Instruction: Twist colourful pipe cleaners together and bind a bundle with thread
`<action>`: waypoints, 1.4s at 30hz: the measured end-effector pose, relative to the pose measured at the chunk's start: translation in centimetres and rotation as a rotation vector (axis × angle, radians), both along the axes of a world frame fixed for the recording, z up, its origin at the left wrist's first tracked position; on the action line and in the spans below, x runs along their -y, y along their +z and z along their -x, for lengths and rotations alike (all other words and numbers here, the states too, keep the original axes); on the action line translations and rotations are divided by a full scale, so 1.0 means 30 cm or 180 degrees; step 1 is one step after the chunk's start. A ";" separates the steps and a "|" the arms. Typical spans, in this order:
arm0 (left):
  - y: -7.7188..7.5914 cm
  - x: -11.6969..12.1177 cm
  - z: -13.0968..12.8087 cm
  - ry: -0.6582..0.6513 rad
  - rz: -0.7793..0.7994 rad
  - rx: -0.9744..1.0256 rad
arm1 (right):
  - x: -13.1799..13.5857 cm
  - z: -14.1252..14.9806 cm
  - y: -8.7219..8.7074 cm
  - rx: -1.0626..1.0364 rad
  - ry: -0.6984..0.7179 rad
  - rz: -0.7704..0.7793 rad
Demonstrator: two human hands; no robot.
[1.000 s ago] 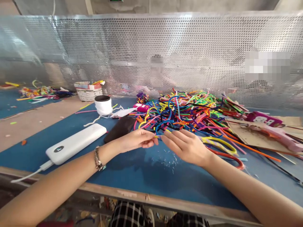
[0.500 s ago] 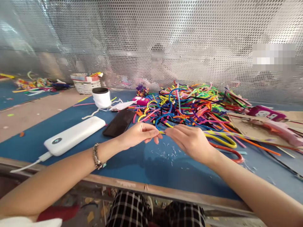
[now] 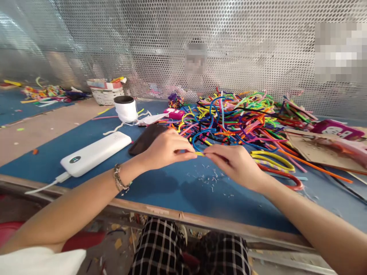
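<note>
My left hand [image 3: 169,148] is closed in a pinch, thumb and fingers on one end of a short stretch of yellow pipe cleaner [image 3: 200,154]. Facing it, my right hand [image 3: 233,162] pinches the same yellow piece, with fingertips almost meeting those of the left. Only a small length shows between the hands; fingers hide the rest. Just right of my right hand lie a yellow loop [image 3: 275,159] and a red-brown loop [image 3: 296,186]. A large tangle of coloured pipe cleaners [image 3: 237,114] lies behind both hands.
Left of my hands are a black phone [image 3: 143,139], a white power bank [image 3: 96,154] with a cable and a white spool [image 3: 126,110]. Farther back stands a basket [image 3: 106,93]. At right is a purple package [image 3: 338,130] near cardboard [image 3: 308,149]. Perforated metal [image 3: 160,30] rises behind.
My left hand has turned knuckles-up, and my right hand's flat fingers have curled into a pinch. The patterned yellow strip stretching right from my right hand no longer shows there. The view has tilted down.
</note>
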State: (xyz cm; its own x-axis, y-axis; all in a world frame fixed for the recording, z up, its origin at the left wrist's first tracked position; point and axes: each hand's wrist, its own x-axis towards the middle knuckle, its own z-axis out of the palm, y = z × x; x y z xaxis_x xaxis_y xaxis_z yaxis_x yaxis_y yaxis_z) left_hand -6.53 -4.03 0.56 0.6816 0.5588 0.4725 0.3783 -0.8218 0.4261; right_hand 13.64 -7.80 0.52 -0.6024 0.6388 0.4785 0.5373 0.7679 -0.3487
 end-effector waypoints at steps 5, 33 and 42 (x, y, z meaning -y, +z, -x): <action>-0.041 -0.008 -0.022 -0.0999 0.3146 0.0410 | 0.011 -0.025 -0.002 0.1052 0.0084 -0.3006; -0.036 0.026 -0.045 -0.0731 0.4200 0.0990 | 0.037 -0.040 0.057 0.1519 0.0372 -0.4092; -0.032 0.024 -0.038 -0.0485 0.2458 0.0904 | 0.017 -0.046 0.032 0.1127 -0.0215 -0.2585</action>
State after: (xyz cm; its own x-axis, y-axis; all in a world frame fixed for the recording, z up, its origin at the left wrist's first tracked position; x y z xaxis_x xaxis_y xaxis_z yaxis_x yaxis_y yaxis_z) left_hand -5.40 -4.75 -0.41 0.6886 0.7073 0.1597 0.0801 -0.2931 0.9527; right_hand 15.02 -8.32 1.50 -0.7743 0.2227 0.5923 0.5634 0.6687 0.4852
